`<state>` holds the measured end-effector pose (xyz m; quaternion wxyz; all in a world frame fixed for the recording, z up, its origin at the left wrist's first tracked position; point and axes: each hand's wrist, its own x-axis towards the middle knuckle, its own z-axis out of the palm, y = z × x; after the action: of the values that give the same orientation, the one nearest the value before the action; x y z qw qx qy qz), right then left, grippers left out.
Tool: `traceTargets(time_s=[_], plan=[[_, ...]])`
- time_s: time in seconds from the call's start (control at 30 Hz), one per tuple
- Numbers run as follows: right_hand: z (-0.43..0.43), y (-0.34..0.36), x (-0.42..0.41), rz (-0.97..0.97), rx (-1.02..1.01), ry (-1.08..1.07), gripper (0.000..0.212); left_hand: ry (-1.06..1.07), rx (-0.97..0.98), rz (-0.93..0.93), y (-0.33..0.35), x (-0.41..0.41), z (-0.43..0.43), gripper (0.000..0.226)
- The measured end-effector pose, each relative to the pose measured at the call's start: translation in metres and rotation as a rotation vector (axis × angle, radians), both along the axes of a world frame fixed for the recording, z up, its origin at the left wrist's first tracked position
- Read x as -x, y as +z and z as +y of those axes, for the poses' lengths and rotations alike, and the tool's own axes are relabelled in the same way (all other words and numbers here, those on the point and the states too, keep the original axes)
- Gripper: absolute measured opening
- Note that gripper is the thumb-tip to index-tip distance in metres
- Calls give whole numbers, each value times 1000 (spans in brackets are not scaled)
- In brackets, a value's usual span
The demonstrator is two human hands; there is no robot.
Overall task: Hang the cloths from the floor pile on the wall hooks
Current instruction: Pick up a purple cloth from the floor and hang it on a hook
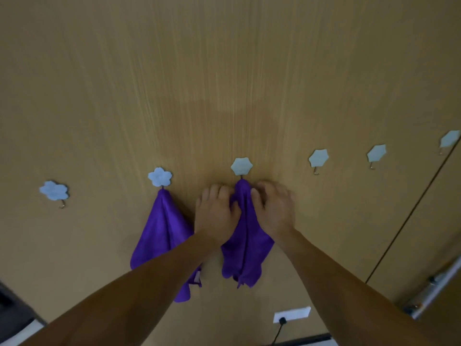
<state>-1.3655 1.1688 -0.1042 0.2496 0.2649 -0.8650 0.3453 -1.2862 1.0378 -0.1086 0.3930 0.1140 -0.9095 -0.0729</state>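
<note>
Just under the third hook (241,166) from the left, a purple cloth (245,240) hangs by its top corner between both hands. The left grip (217,213) pinches its left edge, and the right grip (273,208), somewhat blurred, curls onto its right edge. A second cloth (162,228) hangs from the second hook (160,176), apart from either grip. Two cloths in all, and six flower-shaped hooks in a row on the wooden wall (224,71).

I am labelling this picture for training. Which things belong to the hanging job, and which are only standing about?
Job: purple fabric cloth gripped by left hand and right hand; second purple fabric cloth, already hung; pale blue flower-shaped wall hooks.
Not job: white rectangular wall socket; black cable.
</note>
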Motion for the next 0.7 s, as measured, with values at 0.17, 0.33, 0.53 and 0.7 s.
traceTargets(time_s=[0.17,0.33,0.53,0.7], plan=[[-1,-13,-10,-359,-18,225,39,-276,-405,-291,-12,2,4,65],[5,-22,-7,-499,-19,293,22,-302,-619,-222,-19,1,4,44],[6,-28,-3,-601,-29,242,13,-245,-605,-367,-22,0,-14,28],[8,-30,-9,-667,-85,122,35,-167,-532,-523,-31,-4,-11,40]])
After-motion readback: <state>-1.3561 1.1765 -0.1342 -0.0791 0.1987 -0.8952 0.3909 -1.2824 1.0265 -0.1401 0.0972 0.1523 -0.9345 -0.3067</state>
